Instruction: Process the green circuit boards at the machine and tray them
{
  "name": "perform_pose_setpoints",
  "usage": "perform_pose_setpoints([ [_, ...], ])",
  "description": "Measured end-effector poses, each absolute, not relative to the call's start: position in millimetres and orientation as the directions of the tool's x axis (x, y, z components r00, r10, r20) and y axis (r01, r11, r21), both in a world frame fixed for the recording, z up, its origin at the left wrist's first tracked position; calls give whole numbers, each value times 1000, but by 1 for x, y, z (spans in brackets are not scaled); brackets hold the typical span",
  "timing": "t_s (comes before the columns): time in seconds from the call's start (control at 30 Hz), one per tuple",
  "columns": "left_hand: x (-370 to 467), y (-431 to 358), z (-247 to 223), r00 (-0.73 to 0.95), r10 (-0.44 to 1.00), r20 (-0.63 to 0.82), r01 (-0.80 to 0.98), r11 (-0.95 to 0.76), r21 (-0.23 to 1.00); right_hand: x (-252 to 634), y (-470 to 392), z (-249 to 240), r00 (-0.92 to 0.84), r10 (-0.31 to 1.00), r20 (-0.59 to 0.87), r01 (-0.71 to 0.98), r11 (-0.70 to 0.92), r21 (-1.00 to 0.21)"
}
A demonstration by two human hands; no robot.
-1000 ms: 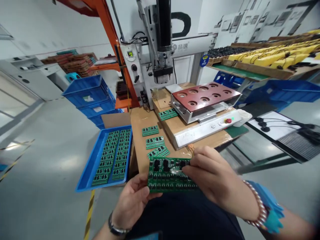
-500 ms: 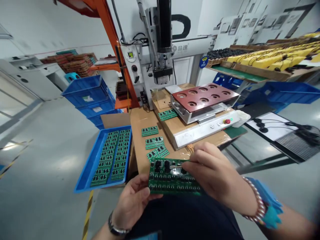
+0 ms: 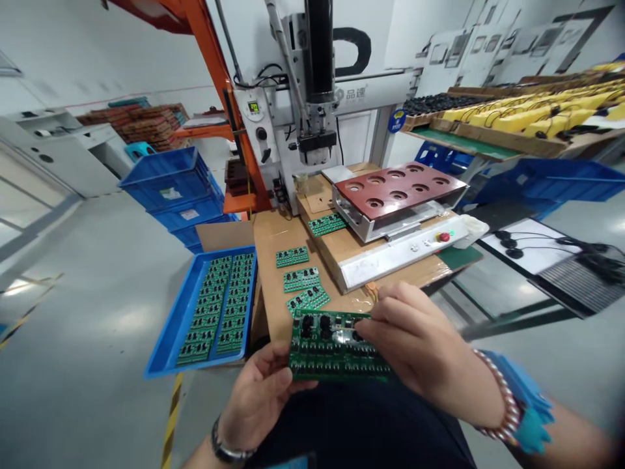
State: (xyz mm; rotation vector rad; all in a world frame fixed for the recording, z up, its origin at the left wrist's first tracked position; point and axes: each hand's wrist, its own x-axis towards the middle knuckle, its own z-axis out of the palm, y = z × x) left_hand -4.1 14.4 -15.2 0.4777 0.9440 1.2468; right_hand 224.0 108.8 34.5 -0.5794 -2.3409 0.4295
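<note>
Live from the left: across the glossy grey floor (image 3: pixel 105 293), past stacked blue crates (image 3: pixel 166 170) and a blue tray (image 3: pixel 170 333), onto the brown workbench (image 3: pixel 269 228). Gripping with the left hand (image 3: pixel 261 396), closed on the left end of a green circuit board (image 3: pixel 336 359); pinching with the right hand (image 3: pixel 422 345), fingertips together on a thin, blurred implement (image 3: pixel 346 329) over its face.

Above the far edge of the brown-topped table (image 3: pixel 267 228), the machine's white horizontal beam (image 3: pixel 385 94) bears 品速 — and a small, dark rectangular display (image 3: pixel 252 107) shows 099. The round blue sign's (image 3: pixel 397 120) lettering is illegible.
</note>
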Motion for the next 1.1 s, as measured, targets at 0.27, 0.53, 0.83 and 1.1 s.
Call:
perform_pose_setpoints([
  [0.27,-3,14,-14,28,937,-348,-587,297,753,221,110,33,-683,497,535,274,854,-443],
  [0.53,-4,12,-15,24,938,-345,-582,294,758,221,110,33,-690,504,520,289,850,-440],
  [0.83,-4,14,-14,-5,932,-362,-585,291,757,225,106,33,-686,499,529,301,857,-417],
  [1.1,-2,13,-15,11,941,-338,-581,281,764,227,104,34,-709,500,498,290,850,-440],
])
